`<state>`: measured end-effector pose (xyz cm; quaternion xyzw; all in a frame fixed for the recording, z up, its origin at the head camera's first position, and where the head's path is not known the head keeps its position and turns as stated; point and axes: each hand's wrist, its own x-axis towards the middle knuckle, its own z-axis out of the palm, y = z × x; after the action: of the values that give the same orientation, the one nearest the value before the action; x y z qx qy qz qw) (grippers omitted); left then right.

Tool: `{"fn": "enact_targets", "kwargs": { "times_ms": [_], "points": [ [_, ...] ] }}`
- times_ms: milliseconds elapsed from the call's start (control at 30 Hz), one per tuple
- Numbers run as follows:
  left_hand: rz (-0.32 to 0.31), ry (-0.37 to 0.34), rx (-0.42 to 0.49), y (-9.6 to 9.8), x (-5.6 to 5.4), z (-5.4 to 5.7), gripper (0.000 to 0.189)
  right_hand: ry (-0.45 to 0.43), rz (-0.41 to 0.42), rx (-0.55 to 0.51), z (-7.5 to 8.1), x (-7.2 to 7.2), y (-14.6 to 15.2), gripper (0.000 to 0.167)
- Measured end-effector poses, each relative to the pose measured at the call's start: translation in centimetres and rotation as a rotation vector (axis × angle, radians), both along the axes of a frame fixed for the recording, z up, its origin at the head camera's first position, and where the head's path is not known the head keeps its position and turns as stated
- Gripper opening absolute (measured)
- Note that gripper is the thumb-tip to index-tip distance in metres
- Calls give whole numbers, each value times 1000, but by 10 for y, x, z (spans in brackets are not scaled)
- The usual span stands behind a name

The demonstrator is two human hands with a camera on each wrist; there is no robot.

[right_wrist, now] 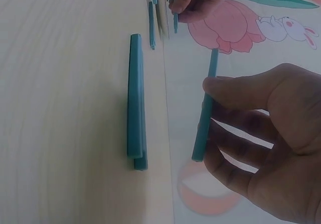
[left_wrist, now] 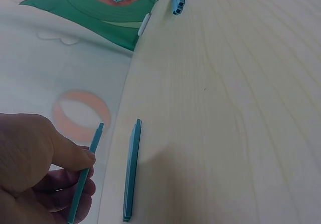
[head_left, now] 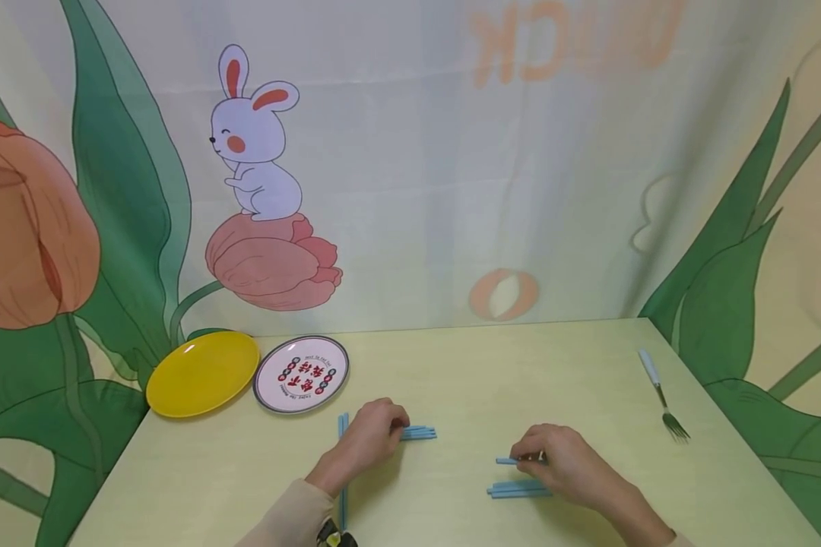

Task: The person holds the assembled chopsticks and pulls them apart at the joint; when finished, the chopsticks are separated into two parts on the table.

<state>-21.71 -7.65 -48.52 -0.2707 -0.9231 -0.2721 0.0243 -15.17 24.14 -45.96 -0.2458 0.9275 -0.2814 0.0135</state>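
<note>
My left hand (head_left: pixel 372 437) pinches a slim blue stick (left_wrist: pixel 84 181) between thumb and fingers; that stick has a thinner tip at one end. Below it, a small group of blue sticks (left_wrist: pixel 132 171) lies on the table. In the right wrist view, a similar blue stick (right_wrist: pixel 205 118) is pinched by my right hand (right_wrist: pixel 271 118), raised off the tabletop. Beneath the right hand lie a few blue sticks (head_left: pixel 518 491) side by side. More blue sticks (head_left: pixel 343 501) form a lengthwise line beside the left forearm, which partly hides them.
A yellow plate (head_left: pixel 203 374) and a white plate (head_left: pixel 263 380) with a printed centre stand at the back left of the pale wooden table (head_left: pixel 451 380). Towards the right edge lies a fork (head_left: pixel 660 391). A printed curtain (head_left: pixel 410 167) hangs behind.
</note>
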Motion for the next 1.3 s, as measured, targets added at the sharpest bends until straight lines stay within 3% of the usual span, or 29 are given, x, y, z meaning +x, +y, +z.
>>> {"fn": "enact_targets", "kwargs": {
  "times_ms": [467, 967, 1300],
  "points": [
    [35, -37, -39, 4, -7, -4, 6, -8, 6, 2, -2, -1, -1, 14],
    [37, -7, -66, 4, -12, -8, 6, 17, 22, 10, -6, -1, -3, 15],
    [50, -56, -56, 5, -15, -10, 7, 17, 32, 21, -9, -1, -4, 14]
  ]
}}
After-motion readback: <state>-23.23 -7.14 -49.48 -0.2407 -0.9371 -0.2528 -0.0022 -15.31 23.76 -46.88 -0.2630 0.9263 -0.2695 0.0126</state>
